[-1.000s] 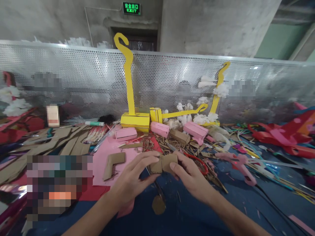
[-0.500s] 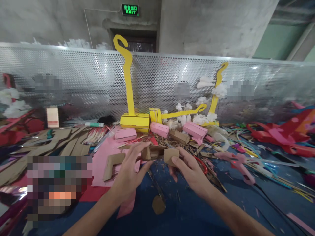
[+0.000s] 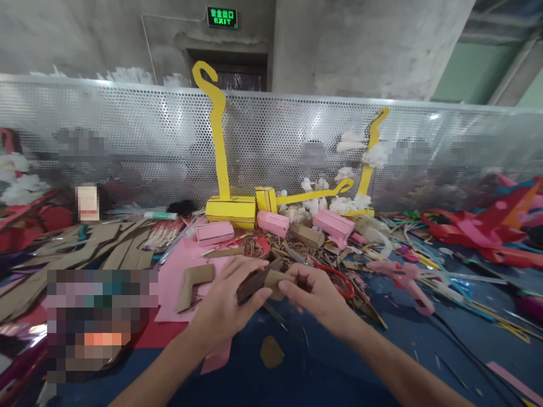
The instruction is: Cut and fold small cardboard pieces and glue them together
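My left hand point(image 3: 223, 297) is closed around a folded piece of brown cardboard point(image 3: 251, 285), its dark inner side showing between thumb and fingers. A small flat cardboard piece point(image 3: 278, 281) is pinched in my right hand point(image 3: 316, 291), against the right end of the folded cardboard. Whether the two are stuck together cannot be made out. Below the hands a many-sided cardboard piece point(image 3: 271, 351) lies on the blue table point(image 3: 322, 367). An L-shaped cardboard strip point(image 3: 190, 285) rests on pink sheet just left of my left hand. Red-handled scissors point(image 3: 348, 285) lie beyond my right hand.
A pink glue gun point(image 3: 405, 282) with a black cord lies at right. Behind stand yellow hooked shapes on a yellow box point(image 3: 231, 212), several pink boxes point(image 3: 274, 223) and a brown one point(image 3: 307, 234). Cardboard strips point(image 3: 99, 240) pile up at left, before a perforated metal panel point(image 3: 263, 135).
My right hand has brought the small cardboard piece against the folded cardboard, which my left hand has tilted and closed around more. The view has shifted slightly.
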Demonstrator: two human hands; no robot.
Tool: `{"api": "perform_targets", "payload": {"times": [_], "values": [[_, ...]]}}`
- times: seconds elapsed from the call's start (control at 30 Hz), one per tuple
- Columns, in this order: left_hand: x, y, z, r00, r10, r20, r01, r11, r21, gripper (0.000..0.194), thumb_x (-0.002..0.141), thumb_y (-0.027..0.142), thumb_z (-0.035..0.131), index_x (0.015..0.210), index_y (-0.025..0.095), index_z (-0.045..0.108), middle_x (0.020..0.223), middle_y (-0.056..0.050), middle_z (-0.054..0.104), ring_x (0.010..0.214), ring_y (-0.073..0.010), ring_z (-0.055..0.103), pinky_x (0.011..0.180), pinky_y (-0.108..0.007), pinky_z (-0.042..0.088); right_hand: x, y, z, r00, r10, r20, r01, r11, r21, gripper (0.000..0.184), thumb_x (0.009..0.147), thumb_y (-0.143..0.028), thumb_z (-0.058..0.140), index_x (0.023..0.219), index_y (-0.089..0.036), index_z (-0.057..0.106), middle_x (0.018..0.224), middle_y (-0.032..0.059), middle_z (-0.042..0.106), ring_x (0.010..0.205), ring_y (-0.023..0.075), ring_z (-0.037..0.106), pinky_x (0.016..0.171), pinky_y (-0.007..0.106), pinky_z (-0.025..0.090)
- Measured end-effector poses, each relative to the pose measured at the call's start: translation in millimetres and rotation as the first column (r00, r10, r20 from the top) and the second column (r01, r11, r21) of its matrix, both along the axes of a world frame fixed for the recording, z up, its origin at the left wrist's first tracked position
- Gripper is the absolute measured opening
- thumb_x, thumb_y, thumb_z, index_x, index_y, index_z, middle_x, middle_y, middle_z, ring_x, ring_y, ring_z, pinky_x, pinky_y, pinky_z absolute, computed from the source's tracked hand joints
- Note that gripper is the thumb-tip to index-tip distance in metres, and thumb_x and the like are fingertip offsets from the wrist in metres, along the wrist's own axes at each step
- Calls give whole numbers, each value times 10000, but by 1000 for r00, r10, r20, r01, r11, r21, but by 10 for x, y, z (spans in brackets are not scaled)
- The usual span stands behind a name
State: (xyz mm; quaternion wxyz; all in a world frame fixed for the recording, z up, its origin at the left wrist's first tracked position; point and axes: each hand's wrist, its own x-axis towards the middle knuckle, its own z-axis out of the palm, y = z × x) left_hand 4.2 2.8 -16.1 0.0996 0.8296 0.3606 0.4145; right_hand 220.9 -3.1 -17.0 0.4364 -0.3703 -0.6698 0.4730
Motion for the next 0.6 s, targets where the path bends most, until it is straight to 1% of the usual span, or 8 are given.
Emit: {"api": "perform_targets", "payload": {"times": [0.1,0.17,0.2,0.27,0.3,0.4,0.5,0.6], "values": [[48,-17,-10,994,-20,106,32,993,-117,316,936,285,597,1251,268,627,1131,-61,710,1026,-232,654,962,-411,513,37,1,88,994,70,88,-73,997,27,343,933,-516,594,905,-175,588,725,-20,607,565,104,547,574,242,443],[62,0,-2,975,20,223,27,978,-206,352,938,305,593,1287,272,620,1111,-58,721,922,-212,685,857,-363,562,173,48,158,960,-11,280,-21,993,113,305,1004,-463,471,977,-184,590,823,20,667,659,141,623,650,275,479],[62,12,12,957,50,284,24,968,-251,370,932,322,600,1297,264,616,1106,-60,725,870,-204,697,803,-342,578,273,84,183,890,-144,432,59,977,204,272,1019,-418,438,1005,-193,591,851,31,679,705,159,637,674,284,474],[59,34,56,909,108,402,36,942,-334,396,910,357,624,1284,228,618,1062,-67,741,771,-195,716,727,-323,596,507,172,193,555,-415,721,155,903,401,197,985,-364,488,967,-201,597,886,56,683,782,200,639,700,307,450],[58,40,81,882,134,452,53,925,-377,399,899,369,632,1263,206,622,1025,-69,749,734,-192,721,707,-321,601,621,217,174,487,-430,760,158,899,407,136,941,-305,545,928,-183,603,907,87,683,814,227,637,715,322,439],[67,33,140,825,178,537,120,873,-473,383,889,395,633,1196,165,622,904,-54,745,703,-185,721,709,-315,602,858,330,46,396,-395,829,129,918,375,80,798,-205,677,807,-168,608,864,110,682,803,255,637,701,318,414],[89,12,157,796,171,580,171,856,-488,320,863,400,665,1072,158,646,828,-30,715,724,-164,694,700,-271,573,898,396,-97,336,-391,857,138,920,366,93,756,-148,665,836,-158,619,851,107,688,752,237,637,651,293,383],[101,9,150,772,190,607,178,852,-493,277,824,379,716,977,156,657,784,-14,697,693,-139,653,658,-236,530,855,416,-155,296,-416,860,168,909,381,135,719,-102,645,841,-150,616,853,109,693,741,226,637,637,283,367]]}}
